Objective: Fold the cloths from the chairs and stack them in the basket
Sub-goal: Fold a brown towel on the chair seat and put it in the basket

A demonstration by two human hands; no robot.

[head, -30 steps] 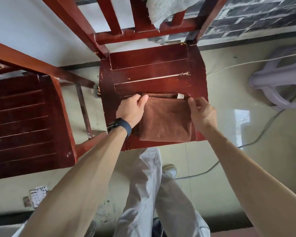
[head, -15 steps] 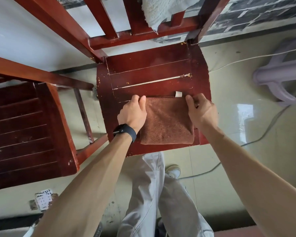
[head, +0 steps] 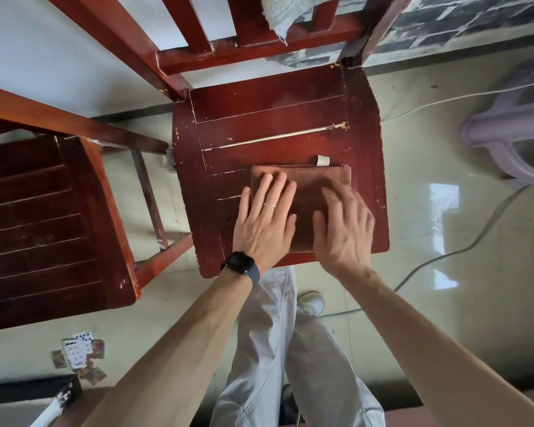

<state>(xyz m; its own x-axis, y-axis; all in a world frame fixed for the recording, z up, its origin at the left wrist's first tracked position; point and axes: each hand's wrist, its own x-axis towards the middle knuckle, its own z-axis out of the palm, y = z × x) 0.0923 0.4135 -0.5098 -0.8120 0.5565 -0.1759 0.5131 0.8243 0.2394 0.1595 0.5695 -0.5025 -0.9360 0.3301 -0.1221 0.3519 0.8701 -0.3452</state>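
My left hand (head: 264, 223) and right hand (head: 342, 229) both lie flat with straight fingers, pressing side by side on the folded brown cloth (head: 305, 192). The left covers its left half and the right, a little blurred, its right half. I see the cloth on the near part of the red chair seat (head: 275, 118), mid-frame. A pale cloth (head: 287, 10) hangs over the chair back at top centre.

A fuzzy, matt brown folded cloth (head: 305, 192) lies on a glossy, chipped red-brown lacquered wooden chair (head: 272, 118); the pale tiled floor (head: 444, 226) shines.
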